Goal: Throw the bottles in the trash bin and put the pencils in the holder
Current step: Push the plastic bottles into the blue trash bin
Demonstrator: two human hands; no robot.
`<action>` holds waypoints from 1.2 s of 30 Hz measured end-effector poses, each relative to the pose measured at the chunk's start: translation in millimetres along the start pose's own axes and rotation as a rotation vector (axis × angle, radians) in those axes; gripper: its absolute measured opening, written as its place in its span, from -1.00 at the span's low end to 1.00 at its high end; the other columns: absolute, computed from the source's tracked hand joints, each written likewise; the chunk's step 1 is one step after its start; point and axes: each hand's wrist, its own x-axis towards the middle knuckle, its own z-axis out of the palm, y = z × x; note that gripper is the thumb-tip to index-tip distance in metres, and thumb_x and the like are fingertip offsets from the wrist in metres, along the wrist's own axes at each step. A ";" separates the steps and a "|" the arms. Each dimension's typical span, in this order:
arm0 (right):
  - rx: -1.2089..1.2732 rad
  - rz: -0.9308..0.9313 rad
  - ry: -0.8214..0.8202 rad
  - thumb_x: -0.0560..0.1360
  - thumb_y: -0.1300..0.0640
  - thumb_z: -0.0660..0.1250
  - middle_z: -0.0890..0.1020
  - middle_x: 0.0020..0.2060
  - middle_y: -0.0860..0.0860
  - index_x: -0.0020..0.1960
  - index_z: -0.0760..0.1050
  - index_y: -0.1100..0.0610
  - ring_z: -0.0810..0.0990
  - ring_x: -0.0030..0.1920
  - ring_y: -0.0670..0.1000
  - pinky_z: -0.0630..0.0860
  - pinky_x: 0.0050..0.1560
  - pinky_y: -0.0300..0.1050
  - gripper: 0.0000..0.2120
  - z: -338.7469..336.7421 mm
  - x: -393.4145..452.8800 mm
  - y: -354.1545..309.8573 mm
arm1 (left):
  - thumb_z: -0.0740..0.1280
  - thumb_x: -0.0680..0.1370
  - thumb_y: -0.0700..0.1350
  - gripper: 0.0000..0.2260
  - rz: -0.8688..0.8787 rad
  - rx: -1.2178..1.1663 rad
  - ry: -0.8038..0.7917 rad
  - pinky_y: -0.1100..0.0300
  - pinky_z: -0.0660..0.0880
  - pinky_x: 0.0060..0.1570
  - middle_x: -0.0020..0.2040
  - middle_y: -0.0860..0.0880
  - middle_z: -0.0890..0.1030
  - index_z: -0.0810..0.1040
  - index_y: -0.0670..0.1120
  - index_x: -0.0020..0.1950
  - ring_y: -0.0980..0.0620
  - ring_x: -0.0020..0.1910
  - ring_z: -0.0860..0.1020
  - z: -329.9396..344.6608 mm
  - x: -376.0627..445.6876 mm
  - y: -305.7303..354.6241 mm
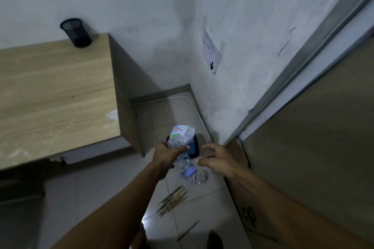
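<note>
A crumpled clear plastic bottle (180,137) with a glossy white paper-like label sits in the grip of the left hand (166,157). A second crushed, transparent plastic bottle (195,176) with a matt blue cap lies on glossy pale floor tiles (174,226), which catch a bright reflection. The desk (54,91) shows light wood-grain laminate, chipped at one edge. The holder (76,32) is black wire mesh. The wall (141,6) is matt, scuffed paint.
</note>
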 end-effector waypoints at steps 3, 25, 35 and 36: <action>-0.022 0.013 -0.072 0.07 -0.08 0.58 0.57 -0.07 -0.02 0.34 0.39 0.06 0.60 -0.06 -0.06 0.52 -0.15 -0.19 -0.11 -3.8 4.0 18.3 | 0.58 0.32 -0.07 -0.58 -0.033 -0.075 -0.014 0.17 0.51 -0.37 -0.08 -0.13 0.64 0.52 -0.17 0.07 -0.03 -0.19 0.63 19.8 -0.7 -13.5; 0.012 -0.340 -0.010 0.44 0.28 0.41 0.66 -0.04 -0.10 0.15 0.52 -0.03 0.62 -0.01 -0.10 0.54 -0.13 -0.36 -0.65 89.5 201.6 237.5 | 0.31 0.57 0.02 -0.59 0.061 -0.002 0.094 0.09 0.48 -0.16 0.15 -0.23 0.59 0.41 -0.19 0.31 -0.11 0.02 0.55 55.1 237.4 -213.9; 0.076 -0.626 0.022 0.43 0.19 0.45 0.66 -0.11 0.08 0.08 0.42 -0.10 0.65 -0.24 -0.19 0.50 -0.37 -0.36 -0.66 107.4 311.3 317.3 | 0.37 0.45 -0.31 -0.48 0.559 0.290 0.312 -0.06 0.56 0.11 0.32 -0.20 0.44 0.36 -0.12 0.39 -0.17 0.25 0.45 39.4 401.3 -285.4; 0.101 -0.674 0.032 0.43 0.21 0.45 0.67 -0.17 0.07 0.06 0.43 -0.08 0.65 -0.30 -0.18 0.48 -0.41 -0.38 -0.68 106.4 316.8 319.6 | 0.39 0.43 -0.30 -0.43 0.613 0.338 0.278 -0.08 0.51 0.20 0.37 -0.19 0.40 0.34 -0.10 0.41 -0.17 0.30 0.42 38.7 410.6 -287.4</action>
